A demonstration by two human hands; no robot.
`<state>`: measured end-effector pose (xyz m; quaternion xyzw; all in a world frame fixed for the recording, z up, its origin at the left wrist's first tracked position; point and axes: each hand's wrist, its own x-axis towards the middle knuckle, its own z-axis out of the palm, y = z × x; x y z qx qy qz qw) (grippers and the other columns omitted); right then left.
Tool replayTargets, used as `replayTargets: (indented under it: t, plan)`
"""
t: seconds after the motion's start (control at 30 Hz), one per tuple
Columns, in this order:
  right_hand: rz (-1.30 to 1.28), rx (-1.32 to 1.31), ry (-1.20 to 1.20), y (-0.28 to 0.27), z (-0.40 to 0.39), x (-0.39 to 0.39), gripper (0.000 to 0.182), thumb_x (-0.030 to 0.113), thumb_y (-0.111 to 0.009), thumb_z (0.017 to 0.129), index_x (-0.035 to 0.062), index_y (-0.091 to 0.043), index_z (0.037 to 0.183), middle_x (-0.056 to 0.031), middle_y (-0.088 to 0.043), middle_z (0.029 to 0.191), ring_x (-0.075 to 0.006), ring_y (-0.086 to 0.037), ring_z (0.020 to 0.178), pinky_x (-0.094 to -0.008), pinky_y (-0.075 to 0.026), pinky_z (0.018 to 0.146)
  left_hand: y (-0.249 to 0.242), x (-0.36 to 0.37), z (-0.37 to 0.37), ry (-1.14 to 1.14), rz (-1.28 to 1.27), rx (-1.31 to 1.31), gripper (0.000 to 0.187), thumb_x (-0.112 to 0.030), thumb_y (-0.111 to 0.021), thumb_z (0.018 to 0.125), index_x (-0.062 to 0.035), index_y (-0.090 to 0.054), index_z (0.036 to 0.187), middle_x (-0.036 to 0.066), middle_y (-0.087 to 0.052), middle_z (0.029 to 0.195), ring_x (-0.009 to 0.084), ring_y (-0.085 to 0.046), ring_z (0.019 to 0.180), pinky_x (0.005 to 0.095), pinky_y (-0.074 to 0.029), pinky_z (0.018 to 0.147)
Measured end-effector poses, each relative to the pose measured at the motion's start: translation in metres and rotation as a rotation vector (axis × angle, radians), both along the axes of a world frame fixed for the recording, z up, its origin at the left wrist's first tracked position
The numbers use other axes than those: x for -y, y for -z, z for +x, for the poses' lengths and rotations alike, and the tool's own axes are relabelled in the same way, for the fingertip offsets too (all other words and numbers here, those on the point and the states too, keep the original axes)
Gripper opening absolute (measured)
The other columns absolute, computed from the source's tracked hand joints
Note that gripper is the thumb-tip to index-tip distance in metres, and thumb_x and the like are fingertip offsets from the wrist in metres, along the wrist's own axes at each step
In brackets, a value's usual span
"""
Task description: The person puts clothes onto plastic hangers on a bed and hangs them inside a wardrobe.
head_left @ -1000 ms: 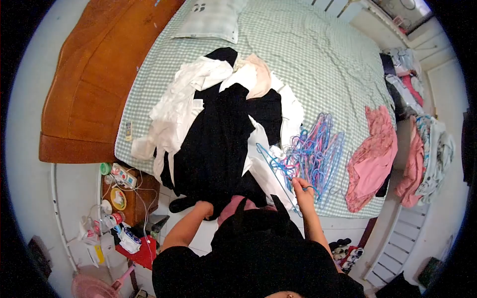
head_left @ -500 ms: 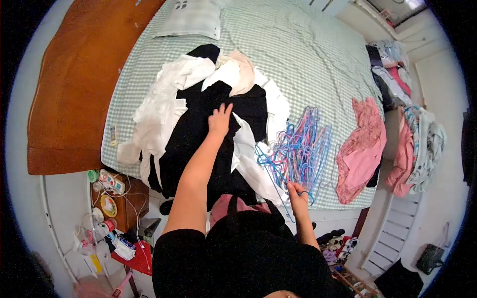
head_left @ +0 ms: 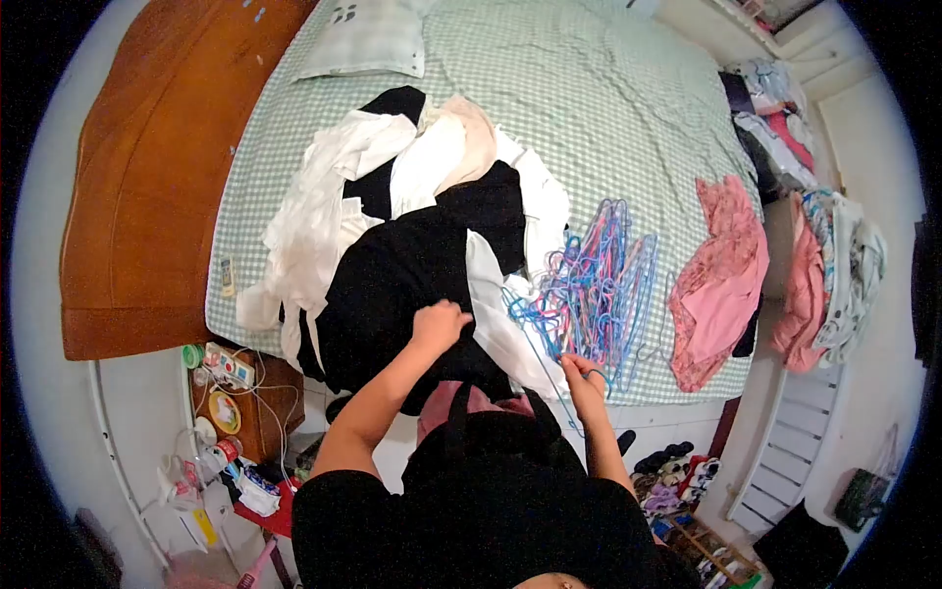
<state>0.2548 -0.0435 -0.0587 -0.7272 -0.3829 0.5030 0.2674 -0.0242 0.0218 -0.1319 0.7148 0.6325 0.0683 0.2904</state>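
Observation:
My left hand (head_left: pixel 442 328) is closed on a black garment (head_left: pixel 392 270), which lies bunched near the front edge of the bed. In my right hand (head_left: pixel 585 385) is a blue clothes hanger (head_left: pixel 538 339); its thin frame slants across a white garment (head_left: pixel 507 334). Beyond the black garment lie more white clothes (head_left: pixel 314 196) and a pale pink piece (head_left: pixel 476 142). A heap of blue and pink hangers (head_left: pixel 599 275) rests just past my right hand.
The bed (head_left: pixel 589 108) has a green checked cover. A pink patterned garment (head_left: pixel 721 285) lies at its right, a pillow (head_left: pixel 363 39) at the far left. A brown headboard (head_left: pixel 167 196) borders the left side. A cluttered cabinet (head_left: pixel 280 393) stands below it.
My left hand has moved toward me, dragging the black garment with it and exposing more of the white cloth behind. The right hand still holds the blue hanger in nearly the same place.

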Motion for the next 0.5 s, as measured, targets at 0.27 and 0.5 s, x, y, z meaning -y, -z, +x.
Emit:
replayTargets:
  t: [0.27,0.5]
  plan:
    - [-0.018,-0.058,-0.136,-0.019,-0.018,-0.006,0.021,0.018,-0.06,0.084,-0.0001,-0.064,0.094,-0.0003,-0.059,0.078,-0.0079,-0.049,0.072,-0.0223,-0.04,0.066,0.032,-0.043,0.012,-0.558,-0.168,-0.167,0.067,-0.023,-0.072,0.069,-0.0095,-0.035,0.123,0.016,-0.039,0.114,0.0329,-0.044,0.106,0.0421,-0.046,0.082]
    - [-0.109,-0.132,-0.187,-0.002,-0.005,-0.002,0.024,0.018,-0.061,0.084,0.0002,-0.062,0.101,-0.0031,-0.063,0.09,-0.0098,-0.054,0.082,-0.0229,-0.041,0.077,0.063,-0.043,0.002,-0.924,-0.232,0.214,0.063,-0.008,-0.062,0.072,-0.0067,-0.031,0.127,0.023,-0.04,0.12,0.0398,-0.045,0.108,0.0426,-0.042,0.088]
